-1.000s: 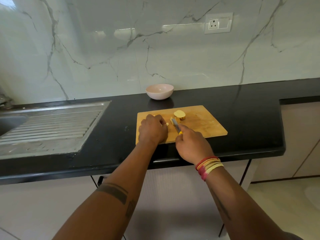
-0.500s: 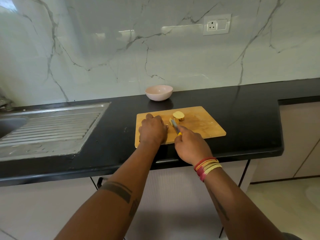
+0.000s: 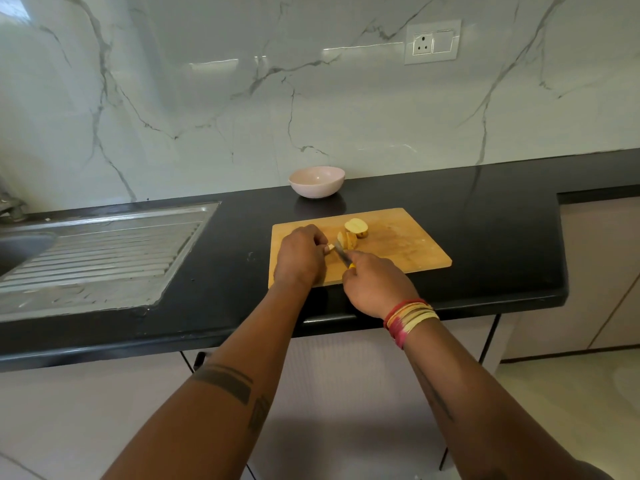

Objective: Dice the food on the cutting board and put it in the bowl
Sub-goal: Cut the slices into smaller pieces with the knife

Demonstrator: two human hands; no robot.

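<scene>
A wooden cutting board [image 3: 408, 244] lies on the black counter. On it sit a potato half [image 3: 356, 227], cut face up, and a sliced piece [image 3: 348, 239] beside the blade. My left hand [image 3: 300, 255] rests on the board's left part and pinches a small pale potato piece [image 3: 330, 247] at its fingertips. My right hand [image 3: 375, 283] grips a knife [image 3: 343, 254] with a yellow handle, blade pointing away between the small piece and the slices. A pale pink bowl [image 3: 317, 181] stands behind the board near the wall; it looks empty.
A steel sink with a ribbed drainboard [image 3: 97, 251] fills the counter's left. The counter's front edge [image 3: 207, 337] runs just below my wrists. A wall socket [image 3: 433, 41] sits on the marble backsplash. Cabinets stand to the right.
The knife has shifted slightly, and the sliced piece now stands apart from the small piece under my left fingers. Both hands stay in nearly the same place.
</scene>
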